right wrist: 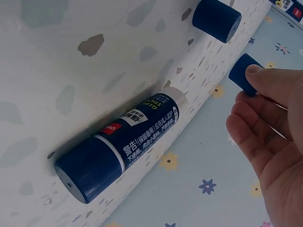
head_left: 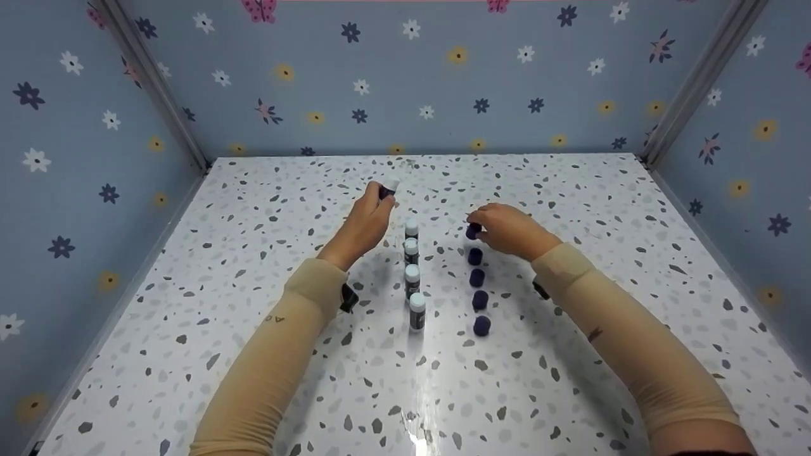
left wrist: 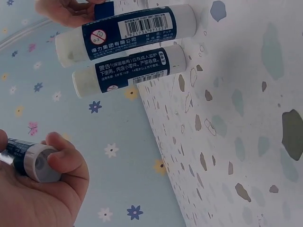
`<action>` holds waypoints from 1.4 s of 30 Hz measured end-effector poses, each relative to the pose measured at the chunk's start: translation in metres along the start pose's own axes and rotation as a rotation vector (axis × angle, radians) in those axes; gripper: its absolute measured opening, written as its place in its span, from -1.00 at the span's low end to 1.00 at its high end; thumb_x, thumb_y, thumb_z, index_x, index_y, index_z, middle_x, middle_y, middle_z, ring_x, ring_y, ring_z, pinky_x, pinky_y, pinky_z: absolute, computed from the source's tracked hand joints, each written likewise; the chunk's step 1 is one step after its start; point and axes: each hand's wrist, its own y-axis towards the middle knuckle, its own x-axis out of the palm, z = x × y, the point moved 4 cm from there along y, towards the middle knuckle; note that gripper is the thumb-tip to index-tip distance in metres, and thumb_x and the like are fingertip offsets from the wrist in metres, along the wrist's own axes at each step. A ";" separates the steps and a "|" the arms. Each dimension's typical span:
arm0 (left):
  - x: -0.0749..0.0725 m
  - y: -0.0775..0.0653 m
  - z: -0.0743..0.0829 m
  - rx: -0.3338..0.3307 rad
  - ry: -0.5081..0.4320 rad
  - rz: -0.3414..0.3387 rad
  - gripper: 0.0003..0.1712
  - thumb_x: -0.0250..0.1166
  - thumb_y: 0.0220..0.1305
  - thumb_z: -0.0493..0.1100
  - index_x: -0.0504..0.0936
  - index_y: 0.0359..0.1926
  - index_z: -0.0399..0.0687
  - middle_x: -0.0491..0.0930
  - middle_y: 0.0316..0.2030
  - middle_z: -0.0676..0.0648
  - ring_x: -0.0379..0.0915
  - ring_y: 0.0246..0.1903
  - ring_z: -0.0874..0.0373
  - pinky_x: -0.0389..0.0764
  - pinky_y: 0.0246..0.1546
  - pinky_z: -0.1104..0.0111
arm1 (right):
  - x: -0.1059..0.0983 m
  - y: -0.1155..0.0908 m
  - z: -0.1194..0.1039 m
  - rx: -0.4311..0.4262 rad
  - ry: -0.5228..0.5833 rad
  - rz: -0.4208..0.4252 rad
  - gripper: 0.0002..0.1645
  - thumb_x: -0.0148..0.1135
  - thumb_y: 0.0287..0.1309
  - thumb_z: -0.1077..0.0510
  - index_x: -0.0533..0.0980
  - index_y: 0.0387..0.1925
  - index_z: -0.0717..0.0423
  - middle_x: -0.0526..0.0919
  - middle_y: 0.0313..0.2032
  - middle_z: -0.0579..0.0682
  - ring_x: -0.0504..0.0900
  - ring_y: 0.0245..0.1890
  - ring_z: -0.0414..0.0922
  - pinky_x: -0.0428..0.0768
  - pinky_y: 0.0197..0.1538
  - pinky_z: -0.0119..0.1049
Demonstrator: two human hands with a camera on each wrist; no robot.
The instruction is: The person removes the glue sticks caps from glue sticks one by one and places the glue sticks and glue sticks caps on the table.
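In the head view my left hand [head_left: 362, 221] holds a glue stick [head_left: 388, 189] with its cap off, tilted above the table. The left wrist view shows the pale open end of that glue stick [left wrist: 46, 163] between thumb and fingers. To the right, my right hand [head_left: 510, 233] pinches a dark blue cap [right wrist: 243, 73] between thumb and finger. Several uncapped glue sticks [head_left: 412, 282] stand upright in a row between the hands. A column of blue caps [head_left: 477, 277] runs toward me below the right hand.
A capped glue stick [right wrist: 125, 137] appears to lie on the table in the right wrist view; I cannot find it in the head view. The speckled white table [head_left: 266, 190] meets flowered blue walls [head_left: 405, 82] at the back and both sides.
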 end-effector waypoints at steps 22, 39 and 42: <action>0.002 0.004 -0.009 0.079 0.046 0.079 -0.66 0.07 0.70 -0.05 0.42 0.20 -0.24 0.46 -0.08 -0.15 0.38 -0.18 0.04 0.46 -0.11 0.19 | 0.022 0.009 0.010 0.041 0.018 -0.060 -0.74 0.30 0.34 0.43 0.76 -0.01 0.24 0.83 -0.03 0.19 0.78 0.06 0.16 0.69 0.27 0.08; -0.003 0.017 -0.011 0.101 0.037 0.107 -0.59 0.27 0.62 -0.04 0.56 0.29 -0.17 0.61 0.08 -0.24 0.56 -0.02 -0.02 0.61 0.00 0.15 | 0.024 0.012 0.010 0.064 0.020 -0.086 -0.77 0.34 0.33 0.40 0.76 -0.04 0.23 0.82 -0.09 0.17 0.78 0.00 0.15 0.69 0.24 0.07; -0.004 0.019 -0.011 0.100 0.041 0.102 -0.60 0.29 0.61 -0.02 0.60 0.28 -0.13 0.63 0.08 -0.22 0.55 -0.01 -0.02 0.59 0.00 0.16 | 0.024 0.012 0.010 0.054 0.020 -0.073 -0.79 0.33 0.32 0.41 0.77 -0.07 0.24 0.82 -0.13 0.17 0.78 -0.04 0.15 0.71 0.21 0.07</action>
